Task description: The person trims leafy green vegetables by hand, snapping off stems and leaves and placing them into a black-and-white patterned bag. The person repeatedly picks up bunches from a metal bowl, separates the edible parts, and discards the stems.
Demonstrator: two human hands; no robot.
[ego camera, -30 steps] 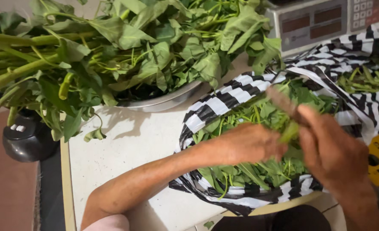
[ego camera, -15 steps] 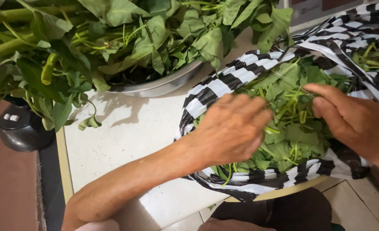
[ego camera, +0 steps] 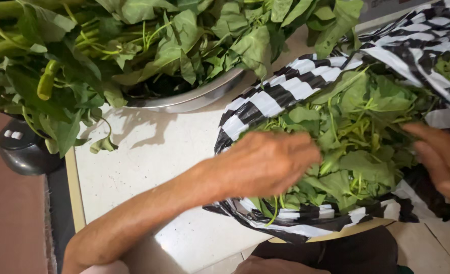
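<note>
The left hand [ego camera: 265, 167] lay palm-down on the picked leafy greens [ego camera: 357, 137], fingers loosely curled into the near edge of the pile; whether any stems were pinched beneath it could not be told, since the palm hid them. The right hand [ego camera: 445, 162] rested at the opposite edge of the same pile, fingers extended and half open, touching leaves but closed on nothing visible. The greens sat between the two hands, inside a black-and-white striped plastic bag [ego camera: 286, 83] that lined a shallow container whose pale rim showed just below the left wrist. Beyond the left knuckles, a metal bowl [ego camera: 194, 99] heaped with unsorted long-stemmed greens [ego camera: 148, 40] stood on the white countertop [ego camera: 148, 172], near the bag but apart from it. For a clean result, the hands should press the pile evenly from both edges and keep leaves inside the bag's folded rim, judging by how full it looked.
</note>
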